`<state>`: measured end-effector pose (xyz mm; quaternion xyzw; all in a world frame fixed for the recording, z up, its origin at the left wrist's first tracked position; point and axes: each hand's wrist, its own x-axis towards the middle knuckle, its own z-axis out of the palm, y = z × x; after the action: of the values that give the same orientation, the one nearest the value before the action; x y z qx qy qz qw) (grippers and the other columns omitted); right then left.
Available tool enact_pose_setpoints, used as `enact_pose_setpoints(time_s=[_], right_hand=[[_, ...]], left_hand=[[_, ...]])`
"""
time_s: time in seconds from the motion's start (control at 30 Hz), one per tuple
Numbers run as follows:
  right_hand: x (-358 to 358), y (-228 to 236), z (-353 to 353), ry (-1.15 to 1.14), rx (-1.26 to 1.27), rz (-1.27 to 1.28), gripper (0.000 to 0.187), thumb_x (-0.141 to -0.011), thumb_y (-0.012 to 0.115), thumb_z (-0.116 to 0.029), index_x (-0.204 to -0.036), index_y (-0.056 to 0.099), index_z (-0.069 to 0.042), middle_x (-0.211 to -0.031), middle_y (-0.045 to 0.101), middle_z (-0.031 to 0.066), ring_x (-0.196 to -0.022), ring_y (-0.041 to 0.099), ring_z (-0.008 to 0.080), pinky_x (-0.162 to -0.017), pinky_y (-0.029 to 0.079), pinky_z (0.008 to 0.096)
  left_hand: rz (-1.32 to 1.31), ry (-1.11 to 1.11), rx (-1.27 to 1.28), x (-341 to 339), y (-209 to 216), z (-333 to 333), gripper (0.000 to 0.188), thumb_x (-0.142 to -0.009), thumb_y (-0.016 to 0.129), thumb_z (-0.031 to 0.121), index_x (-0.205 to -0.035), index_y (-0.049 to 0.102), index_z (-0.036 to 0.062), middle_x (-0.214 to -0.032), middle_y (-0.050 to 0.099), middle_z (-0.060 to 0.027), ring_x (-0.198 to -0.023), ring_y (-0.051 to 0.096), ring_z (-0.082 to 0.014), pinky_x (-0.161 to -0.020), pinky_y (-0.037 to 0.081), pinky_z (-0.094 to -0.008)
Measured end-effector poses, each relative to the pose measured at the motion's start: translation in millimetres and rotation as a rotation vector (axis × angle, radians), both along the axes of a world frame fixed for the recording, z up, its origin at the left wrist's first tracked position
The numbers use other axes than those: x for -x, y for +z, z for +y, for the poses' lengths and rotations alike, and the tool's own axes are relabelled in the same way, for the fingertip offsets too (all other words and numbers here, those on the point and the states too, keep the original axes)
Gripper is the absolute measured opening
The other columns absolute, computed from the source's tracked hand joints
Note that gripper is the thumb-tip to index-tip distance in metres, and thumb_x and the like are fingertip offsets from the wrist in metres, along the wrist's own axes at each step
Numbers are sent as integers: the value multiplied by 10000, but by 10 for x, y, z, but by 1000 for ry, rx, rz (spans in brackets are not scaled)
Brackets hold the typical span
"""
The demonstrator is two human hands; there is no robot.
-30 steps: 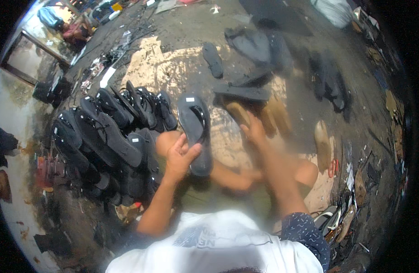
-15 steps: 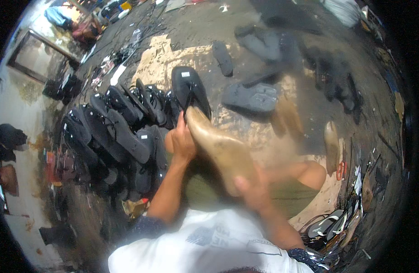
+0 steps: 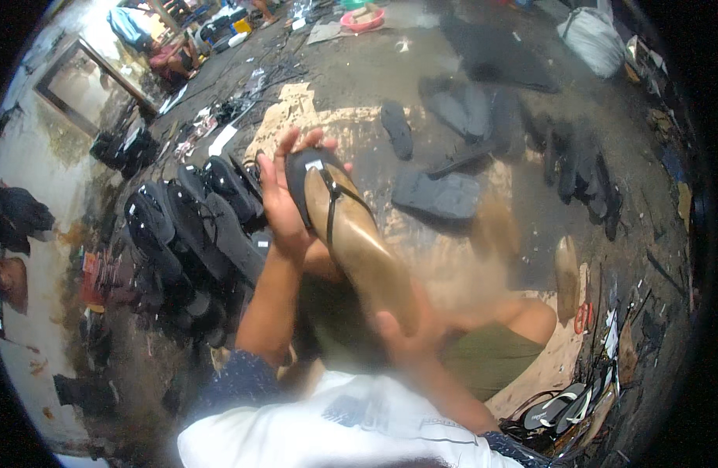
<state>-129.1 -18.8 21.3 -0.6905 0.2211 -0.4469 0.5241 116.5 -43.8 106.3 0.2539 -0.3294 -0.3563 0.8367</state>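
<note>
A glossy tan foot-shaped shoe last [image 3: 363, 246] slants across the middle, its toe end slipped under the thin black strap of a black flip-flop [image 3: 298, 173]. My right hand [image 3: 412, 334] is closed round the heel end of the last, thumb on top; haze blurs it a little. Cupped behind the flip-flop's toe and left side, my left hand [image 3: 287, 204] presses its palm to the sole, fingertips showing past the toe. A small white label sits at the flip-flop's toe end.
Rows of black flip-flops [image 3: 183, 226] stand at my left. Ahead lie a dark block [image 3: 437, 193] and loose black soles [image 3: 396, 129] on cardboard. A second last [image 3: 566, 273], red-handled scissors [image 3: 583, 318] and white-strapped sandals [image 3: 558, 409] are at right. Another person [image 3: 172, 58] sits far left.
The last's toe has slid under the flip-flop's strap. My left hand has shifted from the flip-flop's near end up behind its toe, and the flip-flop now lies along the last.
</note>
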Motion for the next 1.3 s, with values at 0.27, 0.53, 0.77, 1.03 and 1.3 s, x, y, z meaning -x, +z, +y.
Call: enact_pose_setpoints(time_s=[0.27, 0.53, 0.77, 1.03, 1.3], right_hand=[[-40, -20, 65, -85, 55, -61, 554, -900, 739, -212, -1335, 520, 52, -1274, 583, 263, -1141, 597, 358, -994, 486, 447], [-121, -363, 36, -90, 273, 145, 773, -830, 833, -224, -1457, 451, 18, -1390, 490, 249, -1263, 489, 402, -1100, 390, 484], [-68, 358, -857, 172, 58, 301, 578, -872, 792, -268, -1350, 589, -15, -1216, 625, 187, -1100, 629, 294, -935, 504, 383], [259, 95, -1326, 292, -467, 63, 578, -992, 671, -380, -1405, 555, 8, -1220, 660, 127, -1054, 641, 185, -898, 533, 319], [374, -491, -776, 603, -1072, -154, 634, -978, 590, -535, -1304, 566, 9, -1204, 675, 134, -1085, 677, 249, -976, 550, 421]], left_hand=[[106, 54, -6, 341, -110, 18, 481, -1102, 327, 508, -1337, 543, 148, -1336, 590, -119, -1282, 537, -348, -1033, 501, -599], [-648, 363, -698, 902, -800, 533, 1297, -741, 917, 278, -1583, -47, 68, -1442, 363, -197, -1349, 429, -286, -1149, 365, -443], [-427, 68, -688, 1222, -761, 769, 1106, -684, 939, 215, -1451, 153, 86, -1336, 423, -177, -1284, 471, -264, -1105, 403, -426], [-523, -75, -771, 1306, -513, 871, 1162, -618, 994, 268, -1462, 207, 134, -1446, 346, -206, -1384, 399, -304, -1134, 393, -440], [51, -423, -781, 1278, -568, 1407, 772, -919, 759, 446, -1470, 316, 137, -1496, 380, -116, -1334, 521, -271, -1061, 474, -406]])
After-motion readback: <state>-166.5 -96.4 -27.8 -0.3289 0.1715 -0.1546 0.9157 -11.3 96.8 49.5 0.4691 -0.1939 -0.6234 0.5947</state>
